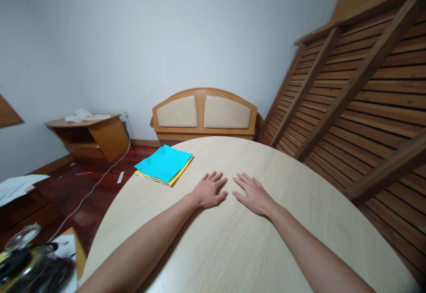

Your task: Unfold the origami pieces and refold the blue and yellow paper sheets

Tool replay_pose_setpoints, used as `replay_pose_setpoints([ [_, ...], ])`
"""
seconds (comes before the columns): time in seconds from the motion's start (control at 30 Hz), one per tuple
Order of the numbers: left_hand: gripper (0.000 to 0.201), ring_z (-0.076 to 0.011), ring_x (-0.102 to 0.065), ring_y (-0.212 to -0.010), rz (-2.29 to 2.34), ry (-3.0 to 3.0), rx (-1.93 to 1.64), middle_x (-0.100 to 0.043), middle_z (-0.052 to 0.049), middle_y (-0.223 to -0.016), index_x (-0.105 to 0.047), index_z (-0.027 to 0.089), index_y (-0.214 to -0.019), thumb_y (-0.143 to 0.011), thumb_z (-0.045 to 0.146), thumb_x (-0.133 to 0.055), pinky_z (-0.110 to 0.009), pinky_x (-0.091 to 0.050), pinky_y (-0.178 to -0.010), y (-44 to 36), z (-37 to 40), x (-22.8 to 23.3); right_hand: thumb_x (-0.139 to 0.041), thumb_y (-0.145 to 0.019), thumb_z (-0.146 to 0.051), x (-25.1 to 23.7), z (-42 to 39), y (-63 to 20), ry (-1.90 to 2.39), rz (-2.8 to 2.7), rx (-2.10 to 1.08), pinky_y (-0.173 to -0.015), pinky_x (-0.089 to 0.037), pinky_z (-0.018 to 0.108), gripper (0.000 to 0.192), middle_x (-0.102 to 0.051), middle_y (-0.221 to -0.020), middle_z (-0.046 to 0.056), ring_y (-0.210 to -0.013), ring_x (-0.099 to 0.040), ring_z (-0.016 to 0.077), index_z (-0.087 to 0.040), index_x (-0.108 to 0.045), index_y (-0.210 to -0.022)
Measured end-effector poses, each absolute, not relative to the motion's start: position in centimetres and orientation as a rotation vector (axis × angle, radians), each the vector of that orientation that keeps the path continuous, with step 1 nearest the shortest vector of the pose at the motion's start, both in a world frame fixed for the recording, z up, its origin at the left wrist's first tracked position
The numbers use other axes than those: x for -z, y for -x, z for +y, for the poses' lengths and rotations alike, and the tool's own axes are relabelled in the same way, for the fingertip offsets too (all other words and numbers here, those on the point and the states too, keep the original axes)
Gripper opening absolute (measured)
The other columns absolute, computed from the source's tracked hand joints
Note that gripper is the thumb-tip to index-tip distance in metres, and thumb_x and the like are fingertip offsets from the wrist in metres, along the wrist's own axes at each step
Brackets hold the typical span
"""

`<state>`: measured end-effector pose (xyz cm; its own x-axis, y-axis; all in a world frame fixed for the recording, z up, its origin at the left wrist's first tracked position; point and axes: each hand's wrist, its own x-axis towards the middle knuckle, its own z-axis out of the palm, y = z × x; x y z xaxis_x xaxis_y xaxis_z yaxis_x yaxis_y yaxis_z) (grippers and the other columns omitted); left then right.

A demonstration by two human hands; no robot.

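Observation:
My left hand (210, 190) lies palm down on the round pale wood table (213, 248), its fingers spread. Just to its right, my right hand (253, 194) rests flat on the same surface with fingers apart. A small gap separates the two sets of fingertips, and neither hand holds anything. Beyond my left hand, near the table's left edge, sits a stack of coloured paper. Its bright blue top sheet (164, 163) covers most of a yellow sheet (179, 171), and a whitish edge shows beneath.
Behind the table stands a headboard (200, 92) with two cream panels. Slatted wooden frames (333, 89) lean along the right. At left are a low cabinet (108, 140) with papers, a white cable (87, 194) across the dark red floor, and a glass pot (36, 262) at the lower corner.

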<state>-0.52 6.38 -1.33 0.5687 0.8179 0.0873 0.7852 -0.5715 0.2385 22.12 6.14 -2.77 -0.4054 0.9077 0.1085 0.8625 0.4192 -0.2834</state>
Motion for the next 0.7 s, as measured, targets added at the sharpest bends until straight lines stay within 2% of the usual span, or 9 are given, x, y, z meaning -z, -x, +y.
replay_pose_setpoints([
  [0.7,0.061,-0.0322,-0.022,-0.147,1.349,-2.624,-0.301,-0.029,-0.009,-0.159,-0.038,0.025,-0.149,-0.095,0.053,-0.040,-0.054,-0.020,-0.118,0.64,6.49,1.63,-0.039,-0.094,-0.059,2.78,6.18,-22.10,1.535,-2.441,-0.259,-0.120,-0.015,0.050,0.064,-0.031,-0.159,0.007,-0.148,-0.021,0.0262,-0.023,-0.042,-0.148],
])
